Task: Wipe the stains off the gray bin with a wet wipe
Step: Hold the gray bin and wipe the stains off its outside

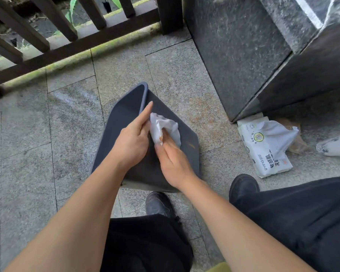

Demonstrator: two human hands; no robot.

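Observation:
The gray bin (186,134) lies tipped on its side on the stone floor, its open mouth facing away to the upper left. My left hand (133,137) grips the bin's upper edge, index finger stretched along the rim. My right hand (172,160) holds a crumpled white wet wipe (166,126) and presses it against the bin's upward-facing side. An orange-brown smear shows on the wipe near my fingers. A faint orange streak (191,145) marks the bin's side to the right of my hand.
An open pack of wet wipes (263,148) lies on the floor to the right. A dark granite block (243,55) rises behind it, a white cup (336,146) at the right edge. A dark railing (67,36) runs along the back. My shoes (243,186) stand near the bin.

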